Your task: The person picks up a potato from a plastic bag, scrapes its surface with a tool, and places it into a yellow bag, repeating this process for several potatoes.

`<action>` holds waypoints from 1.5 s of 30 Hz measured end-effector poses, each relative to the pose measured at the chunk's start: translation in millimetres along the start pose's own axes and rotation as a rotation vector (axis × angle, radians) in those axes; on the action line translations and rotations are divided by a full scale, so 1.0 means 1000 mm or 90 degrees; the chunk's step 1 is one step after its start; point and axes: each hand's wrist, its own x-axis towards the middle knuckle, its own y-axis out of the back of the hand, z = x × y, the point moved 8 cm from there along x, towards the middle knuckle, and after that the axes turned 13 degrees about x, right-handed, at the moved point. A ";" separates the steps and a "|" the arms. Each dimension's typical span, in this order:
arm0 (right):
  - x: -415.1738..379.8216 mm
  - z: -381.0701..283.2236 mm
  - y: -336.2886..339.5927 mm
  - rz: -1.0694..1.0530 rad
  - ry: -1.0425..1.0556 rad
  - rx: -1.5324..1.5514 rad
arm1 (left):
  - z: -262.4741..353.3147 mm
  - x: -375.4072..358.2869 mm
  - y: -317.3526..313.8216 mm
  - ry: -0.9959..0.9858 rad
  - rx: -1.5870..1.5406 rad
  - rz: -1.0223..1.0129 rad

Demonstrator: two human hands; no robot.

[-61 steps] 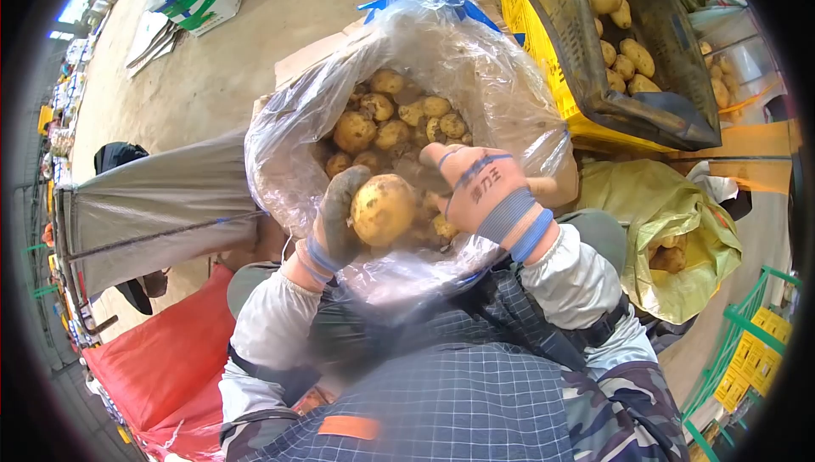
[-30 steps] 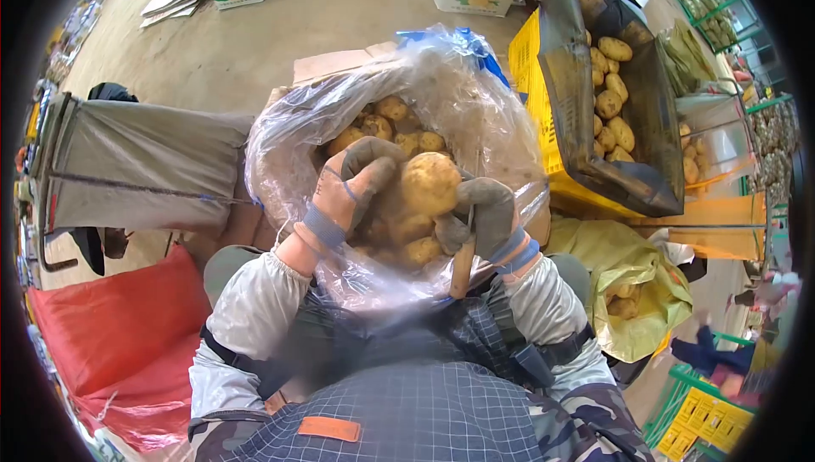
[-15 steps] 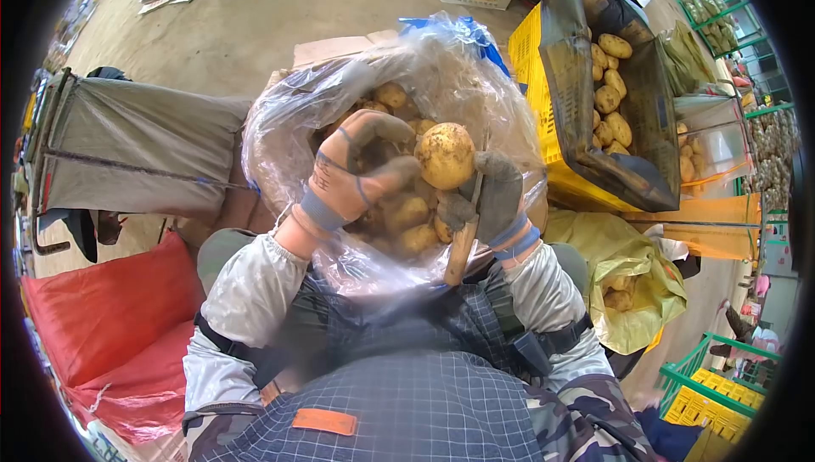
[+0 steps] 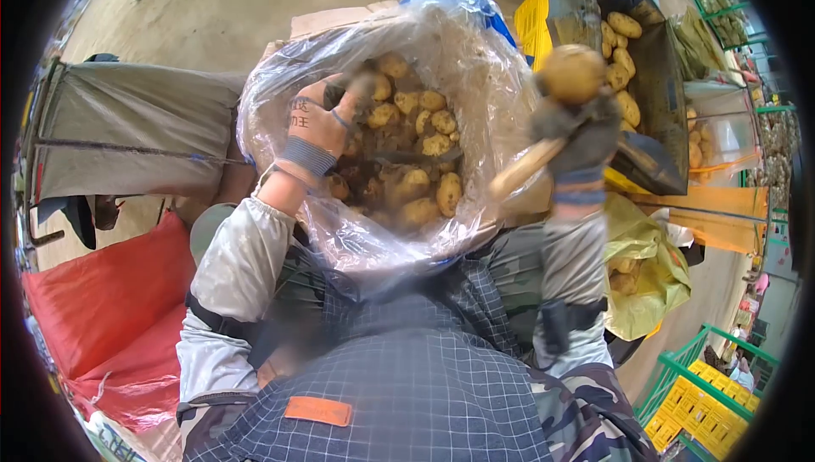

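Note:
Raised on the right, my right hand (image 4: 581,135) in a dark, dirty glove is closed around a round potato (image 4: 572,74), blurred by motion. The same hand grips a tool by its wooden handle (image 4: 526,169), which sticks out toward the lower left; its working end is hidden. Over the left side of a box lined with clear plastic (image 4: 501,97), my left hand (image 4: 327,118) hangs with fingers partly curled and apart. Its grey fingertips are blurred close above several potatoes (image 4: 437,122) in the box.
A yellow crate (image 4: 533,25) with a dark liner and more potatoes (image 4: 624,67) stands at the right. Below it is a yellow-green bag (image 4: 654,262) of potatoes. Red sacks (image 4: 119,309) and a grey cloth-covered frame (image 4: 140,135) flank my left side.
My right hand has swung right and up with the potato and tool, from over the box to beside the crate. My left hand has moved slightly up and left, away from the potato.

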 end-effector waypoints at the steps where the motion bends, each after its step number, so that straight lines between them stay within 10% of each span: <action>1: 0.002 -0.029 -0.019 -0.050 0.007 0.042 | -0.015 0.004 -0.004 -0.007 0.049 0.013; 4: 0.002 -0.101 0.017 0.001 0.140 0.083 | -0.033 -0.006 -0.039 -0.163 0.210 -0.025; 8: -0.010 -0.076 0.005 0.073 0.158 -0.034 | -0.077 -0.025 -0.116 -0.007 0.381 -0.373; 12: -0.025 -0.015 -0.027 0.084 0.136 -0.294 | -0.042 -0.043 -0.200 -0.190 0.653 -0.525; 14: -0.032 0.005 -0.032 0.077 0.101 -0.354 | -0.072 -0.050 -0.262 -0.488 0.643 -0.451; 19: -0.038 0.003 -0.044 0.095 0.085 -0.417 | -0.071 -0.043 -0.288 -0.498 0.763 -0.588; 32: -0.035 0.008 -0.041 0.114 0.043 -0.317 | -0.116 -0.034 -0.302 -0.388 0.684 -0.723; 38: -0.032 0.014 -0.043 0.096 -0.017 -0.363 | -0.076 -0.022 -0.181 0.139 -0.026 -0.655; 42: -0.035 0.034 -0.046 0.012 0.284 -1.028 | 0.004 -0.037 -0.095 0.111 -0.164 -0.544; 45: -0.038 0.066 -0.061 -0.035 0.016 -1.160 | 0.024 -0.041 -0.065 -0.031 -0.017 -0.374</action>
